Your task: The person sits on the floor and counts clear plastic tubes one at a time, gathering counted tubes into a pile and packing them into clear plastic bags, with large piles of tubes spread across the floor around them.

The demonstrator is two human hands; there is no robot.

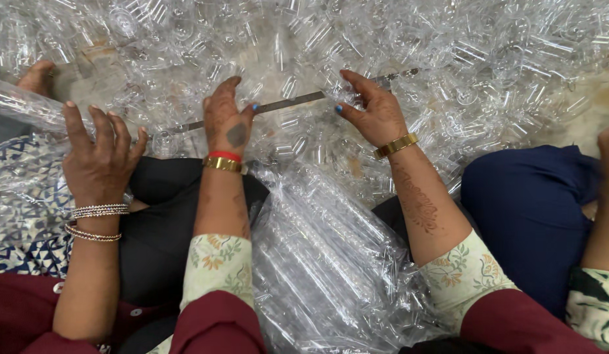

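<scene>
Your left hand (227, 121) and right hand (376, 111) pinch a long thin metal rod (288, 102) between fingers and thumb, each closed narrowly on it, holding it slantwise over a heap of clear plastic cups (449, 59) that fills the floor from ten to two o'clock. The rod's far end rises toward one o'clock; its near end dips toward nine. At six o'clock, filled clear plastic sleeves (331, 262) lie across your lap, a share of the packing already done, while the loose heap ahead looks much the larger part left. At eight o'clock a co-worker's hand (98, 160) grips another clear sleeve (22, 105)
</scene>
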